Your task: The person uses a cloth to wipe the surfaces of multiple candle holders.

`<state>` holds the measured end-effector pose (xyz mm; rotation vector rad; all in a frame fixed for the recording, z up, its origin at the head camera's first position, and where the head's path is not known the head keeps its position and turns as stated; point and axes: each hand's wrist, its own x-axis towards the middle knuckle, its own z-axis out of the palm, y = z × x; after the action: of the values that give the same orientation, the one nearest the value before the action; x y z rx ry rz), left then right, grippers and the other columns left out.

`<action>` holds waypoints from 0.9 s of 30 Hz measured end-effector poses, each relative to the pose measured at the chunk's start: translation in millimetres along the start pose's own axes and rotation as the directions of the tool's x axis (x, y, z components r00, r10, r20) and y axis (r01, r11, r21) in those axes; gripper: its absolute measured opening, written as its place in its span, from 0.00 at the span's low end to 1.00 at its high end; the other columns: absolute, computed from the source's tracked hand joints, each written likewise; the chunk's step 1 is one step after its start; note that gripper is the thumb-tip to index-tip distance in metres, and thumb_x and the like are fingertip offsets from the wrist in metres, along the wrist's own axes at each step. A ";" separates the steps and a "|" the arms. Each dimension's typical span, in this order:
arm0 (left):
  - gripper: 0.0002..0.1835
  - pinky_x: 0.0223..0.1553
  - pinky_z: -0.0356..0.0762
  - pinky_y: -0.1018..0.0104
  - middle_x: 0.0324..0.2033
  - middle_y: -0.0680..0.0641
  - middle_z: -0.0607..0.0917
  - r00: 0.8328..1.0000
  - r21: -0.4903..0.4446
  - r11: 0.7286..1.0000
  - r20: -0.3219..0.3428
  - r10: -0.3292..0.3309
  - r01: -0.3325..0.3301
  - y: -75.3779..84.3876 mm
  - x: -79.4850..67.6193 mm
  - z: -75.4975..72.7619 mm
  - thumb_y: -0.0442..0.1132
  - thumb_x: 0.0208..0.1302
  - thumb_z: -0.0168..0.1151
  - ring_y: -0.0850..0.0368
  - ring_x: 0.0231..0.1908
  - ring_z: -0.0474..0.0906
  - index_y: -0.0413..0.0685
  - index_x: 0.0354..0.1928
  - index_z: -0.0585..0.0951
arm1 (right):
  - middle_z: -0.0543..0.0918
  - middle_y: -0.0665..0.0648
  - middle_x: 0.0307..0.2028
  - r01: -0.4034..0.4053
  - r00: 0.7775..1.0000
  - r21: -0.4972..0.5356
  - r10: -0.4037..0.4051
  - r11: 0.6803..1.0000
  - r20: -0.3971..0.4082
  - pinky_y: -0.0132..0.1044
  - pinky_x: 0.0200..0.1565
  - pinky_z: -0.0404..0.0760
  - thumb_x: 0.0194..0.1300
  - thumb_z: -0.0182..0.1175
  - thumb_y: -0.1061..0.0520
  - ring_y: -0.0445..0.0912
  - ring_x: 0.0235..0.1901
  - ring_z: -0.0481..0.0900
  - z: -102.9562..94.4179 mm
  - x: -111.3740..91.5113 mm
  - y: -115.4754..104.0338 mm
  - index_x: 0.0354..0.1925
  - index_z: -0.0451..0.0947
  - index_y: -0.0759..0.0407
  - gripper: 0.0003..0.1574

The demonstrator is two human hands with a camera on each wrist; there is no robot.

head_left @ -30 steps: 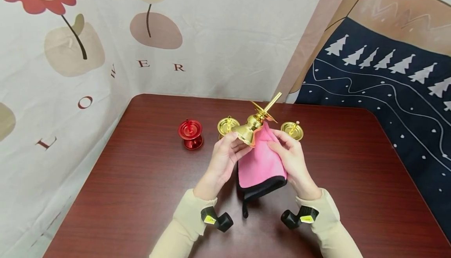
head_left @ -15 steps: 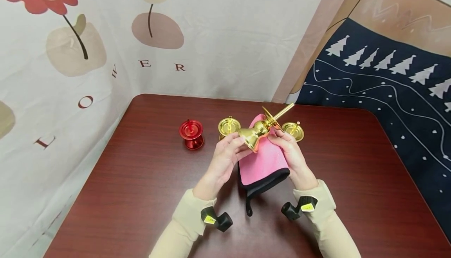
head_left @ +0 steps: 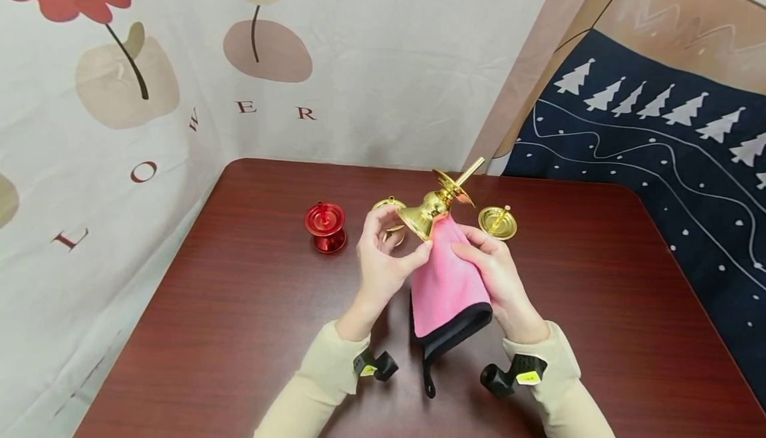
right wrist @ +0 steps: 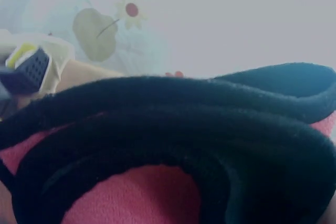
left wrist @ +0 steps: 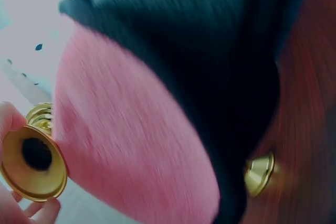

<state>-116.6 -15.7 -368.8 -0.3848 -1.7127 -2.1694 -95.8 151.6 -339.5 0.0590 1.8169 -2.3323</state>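
Note:
My left hand (head_left: 385, 255) grips the flared base of a gold candlestick (head_left: 427, 211), thumb and fingers at its rim. The candlestick tilts, its thin stem pointing up and right above the table. In the left wrist view the hollow underside of the base faces the camera. My right hand (head_left: 493, 272) holds a pink cloth (head_left: 449, 285) with black edging against the candlestick's side. Below that hand the cloth hangs folded, a black loop at its lower corner. Folds of the cloth fill most of the right wrist view and hide the right fingers there.
On the dark red wood table (head_left: 239, 318) stand a red candle holder (head_left: 325, 225) at the left and a small gold holder (head_left: 498, 222) at the right. Another gold holder (head_left: 390, 203) is partly hidden behind my left hand. Printed curtains (head_left: 383, 59) hang behind the table.
The candlestick dipped right and down, then came back up and left. My left hand has changed its grip, with the thumb now spread to the base's near rim. The cloth shifted with my right hand.

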 end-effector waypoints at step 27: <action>0.25 0.49 0.73 0.53 0.44 0.35 0.76 0.631 0.473 0.470 0.273 0.726 -0.745 -27.9 3.1 -9.0 0.37 0.46 0.67 0.41 0.47 0.73 0.35 0.46 0.73 | 0.80 0.59 0.38 0.663 0.649 -0.635 -0.728 0.398 0.221 0.24 0.26 0.69 0.51 0.61 0.75 0.43 0.34 0.72 23.9 -6.3 -23.4 0.49 0.80 0.64 0.25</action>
<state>-131.4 -18.9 -394.1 -0.8173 -1.6411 -0.9817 -91.6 134.8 -310.2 -0.9020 3.0817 -1.8188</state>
